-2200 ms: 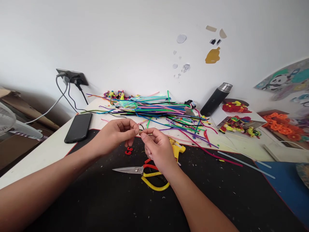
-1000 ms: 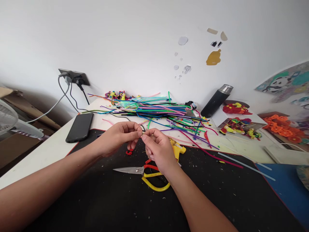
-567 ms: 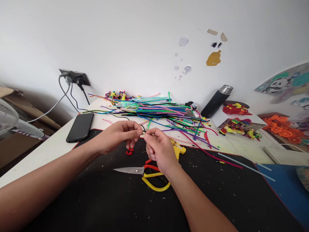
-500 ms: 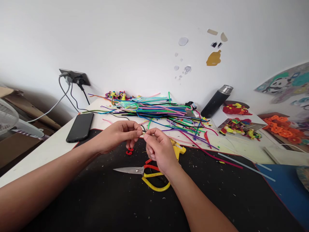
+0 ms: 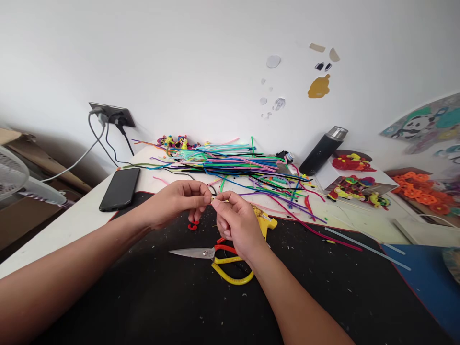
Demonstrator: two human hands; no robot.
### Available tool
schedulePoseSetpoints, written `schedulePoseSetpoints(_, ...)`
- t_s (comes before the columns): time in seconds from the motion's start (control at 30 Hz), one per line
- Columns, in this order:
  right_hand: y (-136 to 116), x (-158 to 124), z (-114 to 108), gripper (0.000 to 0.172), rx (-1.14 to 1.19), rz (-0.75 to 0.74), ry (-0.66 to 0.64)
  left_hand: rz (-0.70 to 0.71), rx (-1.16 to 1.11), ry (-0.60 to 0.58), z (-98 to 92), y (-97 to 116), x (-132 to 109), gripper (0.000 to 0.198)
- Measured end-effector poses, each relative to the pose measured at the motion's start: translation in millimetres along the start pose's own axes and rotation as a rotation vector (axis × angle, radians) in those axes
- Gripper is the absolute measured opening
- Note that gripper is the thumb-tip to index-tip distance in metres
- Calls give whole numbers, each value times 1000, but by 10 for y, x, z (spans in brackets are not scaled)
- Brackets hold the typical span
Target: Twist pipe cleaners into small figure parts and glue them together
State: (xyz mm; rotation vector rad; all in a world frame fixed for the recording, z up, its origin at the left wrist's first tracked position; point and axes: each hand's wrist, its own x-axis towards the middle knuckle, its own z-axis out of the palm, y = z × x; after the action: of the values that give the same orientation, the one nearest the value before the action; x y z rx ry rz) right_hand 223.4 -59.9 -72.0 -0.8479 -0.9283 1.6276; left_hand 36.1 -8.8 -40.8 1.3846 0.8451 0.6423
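Note:
Above the black mat [image 5: 151,292], my left hand [image 5: 185,197] and my right hand [image 5: 235,218] meet with their fingertips pinched close together. Something tiny and pale sits between the pinches; its kind is too small to make out. Under my right hand lie scissors [image 5: 233,280] with red and yellow handles, their blades pointing left. A small curled red piece [image 5: 193,225] rests on the mat below my left hand. Partly hidden behind my right hand is a yellow glue gun-like tool [image 5: 266,223].
A heap of coloured pipe cleaners [image 5: 237,163] lies along the wall. A black phone [image 5: 120,189] is at left, a dark thermos [image 5: 323,151] leans at right beside small fuzzy figures [image 5: 354,191]. Pale sticks [image 5: 366,248] cross the mat's right edge.
My fingertips have drawn slightly closer together, the right ones shifting a little left. Otherwise the scene stays the same apart from a slight camera shift.

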Motion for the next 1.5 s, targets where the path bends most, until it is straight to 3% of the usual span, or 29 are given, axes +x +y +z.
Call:
schedulePoseSetpoints(0.43, -7, -8, -34, 36, 76, 77, -42, -87, -250, -24, 17, -42, 1, 30)
schedulePoseSetpoints(0.83, 2, -8, -32, 41, 83, 80, -34, -108, -324, 9, 76, -51, -6, 33)
schedulePoseSetpoints(1.17, -13, -9, -7, 49, 111, 104, -51, -137, -370, -29, 80, -70, -5, 31)
schedulePoseSetpoints(1.5, -11, -13, -1, 46, 103, 104, -51, -134, -344, -11, 125, -20, -11, 30)
